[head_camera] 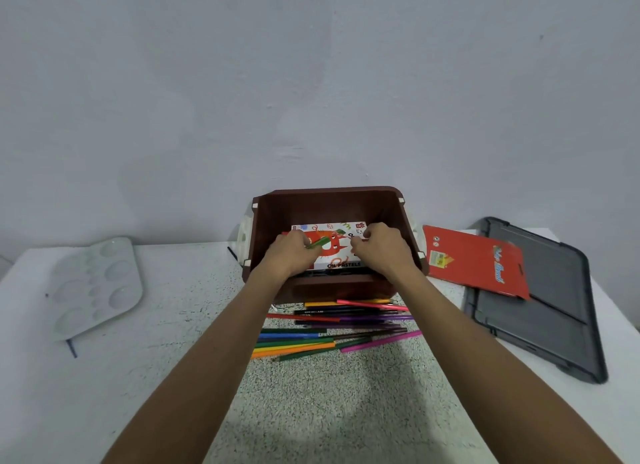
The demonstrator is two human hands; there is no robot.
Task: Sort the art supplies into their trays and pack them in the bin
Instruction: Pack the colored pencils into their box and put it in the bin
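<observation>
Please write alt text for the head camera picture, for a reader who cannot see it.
Two hands reach into a brown bin, the left hand and the right hand gripping an oil pastels box inside it. Loose coloured pencils lie before the bin; a white paint palette sits left, a red packet partly on a grey lid right.

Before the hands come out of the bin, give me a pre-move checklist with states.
1. Oil pastels box inside brown bin: ok.
2. Box flat on the bin floor: cannot tell.
3. Left hand free: not ok, it holds a green stick.
4. Right hand gripping the box: cannot tell, fingers curl at its right edge.
5. Coloured pencils packed: not ok, loose on the table before the bin.
6. Red pencil pack within sight: ok, partly on the grey lid.
</observation>
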